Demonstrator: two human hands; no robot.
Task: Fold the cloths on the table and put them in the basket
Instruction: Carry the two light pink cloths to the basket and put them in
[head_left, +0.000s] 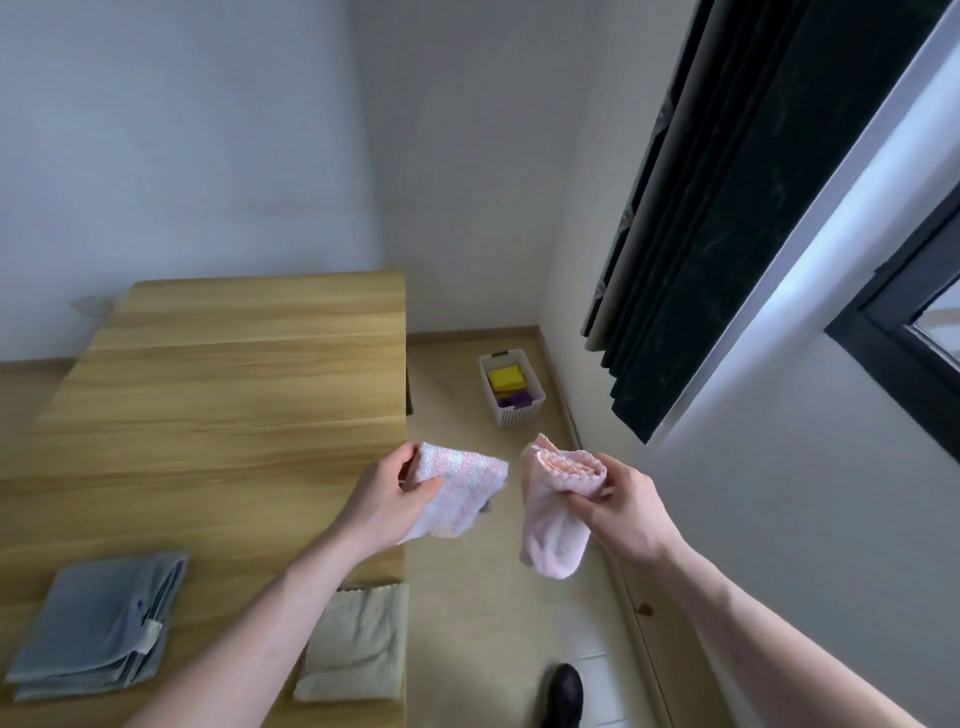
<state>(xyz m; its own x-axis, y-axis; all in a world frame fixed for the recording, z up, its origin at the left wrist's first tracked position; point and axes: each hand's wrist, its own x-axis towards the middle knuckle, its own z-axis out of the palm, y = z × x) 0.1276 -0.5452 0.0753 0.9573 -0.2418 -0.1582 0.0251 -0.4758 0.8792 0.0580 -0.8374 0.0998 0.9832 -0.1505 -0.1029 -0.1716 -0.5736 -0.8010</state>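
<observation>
I see the left hand (387, 501) pinching a folded white cloth (457, 493), thumb on top and fingers curled beneath; its surface looks nubbly, flecked with pale pink, and it hangs past the right edge of the table (218, 395). The right hand (621, 506) grips a pink cloth (553, 512), soft and fleecy, with a scalloped hem bunched into a roll at the top while the rest droops in a rounded flap over the floor (467, 597). The two cloths are near each other but apart. On the smooth wood-grain table, close to me, lies a grey-blue cloth (101, 629) folded into a layered square, and beside it a beige cloth (358, 644), a flat rectangle at the table's right edge. The basket (511, 389), a white plastic box with perforated walls, stands on the floor near the wall; inside I make out a yellow folded cloth (506, 378) over something purple, probably another cloth. A dark pleated curtain (727, 223) hangs at right.
</observation>
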